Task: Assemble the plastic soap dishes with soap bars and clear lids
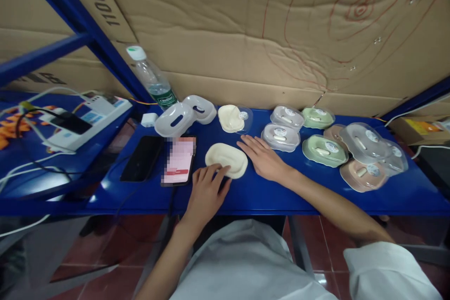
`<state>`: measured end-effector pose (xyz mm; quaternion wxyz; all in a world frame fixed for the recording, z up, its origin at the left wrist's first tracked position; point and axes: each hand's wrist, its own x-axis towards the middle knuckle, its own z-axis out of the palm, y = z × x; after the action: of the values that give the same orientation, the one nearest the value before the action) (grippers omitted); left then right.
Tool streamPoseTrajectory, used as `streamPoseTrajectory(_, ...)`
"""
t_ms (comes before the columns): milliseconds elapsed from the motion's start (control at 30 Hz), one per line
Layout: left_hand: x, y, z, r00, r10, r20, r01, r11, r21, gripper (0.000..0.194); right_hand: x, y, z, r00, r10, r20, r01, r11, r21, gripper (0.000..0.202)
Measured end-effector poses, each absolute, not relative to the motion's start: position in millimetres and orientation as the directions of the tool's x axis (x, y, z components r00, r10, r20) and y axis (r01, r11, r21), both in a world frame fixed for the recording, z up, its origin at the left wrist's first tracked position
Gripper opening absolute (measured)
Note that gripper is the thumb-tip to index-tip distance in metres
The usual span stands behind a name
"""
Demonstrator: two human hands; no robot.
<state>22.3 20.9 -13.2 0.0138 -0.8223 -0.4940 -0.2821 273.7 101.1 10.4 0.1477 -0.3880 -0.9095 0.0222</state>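
Observation:
A cream oval soap-dish-like tray (227, 159) lies on the blue metal table (267, 194) in front of me. My left hand (206, 192) rests at its near left edge, fingertips touching the rim. My right hand (264, 158) lies flat on the table just right of the tray, fingers spread, holding nothing. Behind the tray sits another cream tray (230, 118) with a clear lid (243, 117) beside it.
Two phones (142, 158) (178, 160) lie at the left, near two white lids (175, 119) (200, 108) and a water bottle (153, 77). Several lidded green, pink and clear cases (325, 150) crowd the right. A power strip (84, 119) sits on the left shelf. Cardboard backs the table.

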Motion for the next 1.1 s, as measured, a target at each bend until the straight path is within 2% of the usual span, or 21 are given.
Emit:
streamPoseTrajectory(100, 18.5, 16.9, -12.8, 0.397, 0.772, 0.496, 0.758, -0.581, 0.297, 0.024, 260.0, 116.5, 4.3, -0.495, 0.824, 0.277, 0.786, 0.560, -0.262, 0.056)
streamPoseTrajectory(167, 17.6, 16.5, -13.2, 0.404, 0.772, 0.492, 0.744, -0.590, 0.315, 0.022, 255.4, 119.9, 3.7, -0.418, 0.864, 0.279, 0.823, 0.491, -0.288, 0.053)
streamPoseTrajectory(433, 14.1, 8.3, -13.9, 0.333, 0.786, 0.521, 0.812, -0.520, 0.266, 0.023, 249.1, 117.8, 4.6, -0.447, 0.850, 0.278, 0.817, 0.515, -0.259, 0.058)
streamPoseTrajectory(700, 9.6, 6.9, -15.3, 0.309, 0.768, 0.561, 0.738, -0.565, 0.368, 0.025, 250.4, 110.4, 4.9, -0.280, 0.879, 0.386, 0.892, 0.387, -0.233, 0.053)
streamPoseTrajectory(967, 14.1, 7.3, -15.6, 0.315, 0.786, 0.532, 0.781, -0.533, 0.325, 0.015, 257.3, 109.0, 20.1, -0.324, 0.882, 0.342, 0.873, 0.418, -0.250, 0.022)
streamPoseTrajectory(1100, 14.4, 5.4, -13.8, 0.294, 0.785, 0.546, 0.771, -0.532, 0.350, 0.011, 238.0, 149.4, 38.6, -0.432, 0.838, 0.334, 0.823, 0.517, -0.234, 0.029)
